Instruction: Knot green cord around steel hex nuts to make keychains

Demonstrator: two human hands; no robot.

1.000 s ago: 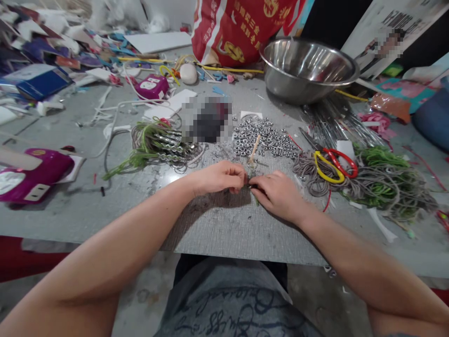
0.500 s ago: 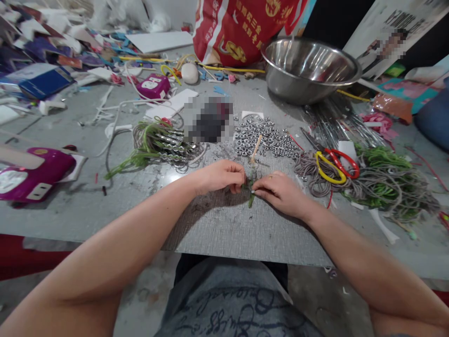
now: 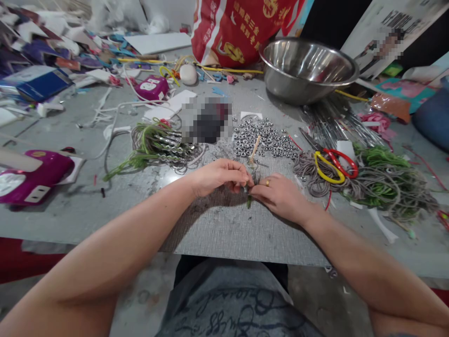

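My left hand (image 3: 224, 177) is closed, its thumb and fingers pinched at a short green-and-silver cord piece (image 3: 249, 201). From the other side my right hand (image 3: 280, 193), with a ring on one finger, also pinches this cord, and its fingertips nearly meet the left ones. The cord's green end hangs toward me; its middle is mostly hidden by my fingers. Just beyond, a small wooden stick (image 3: 256, 147) stands out near the far end of the cord. Past my hands lie many small silver metal nuts (image 3: 266, 135), loosely spread.
Left of my hands is a bundle of green and grey cords with silver pieces (image 3: 164, 142). To the right lie scissors (image 3: 329, 166) on a heap of cords (image 3: 393, 182). A steel bowl (image 3: 308, 70), a red bag (image 3: 231, 32) and purple devices (image 3: 38, 175) stand around.
My left hand has shifted slightly right, its fingers now reaching over the cord. My right fingers have moved a little left and closer to the left ones.
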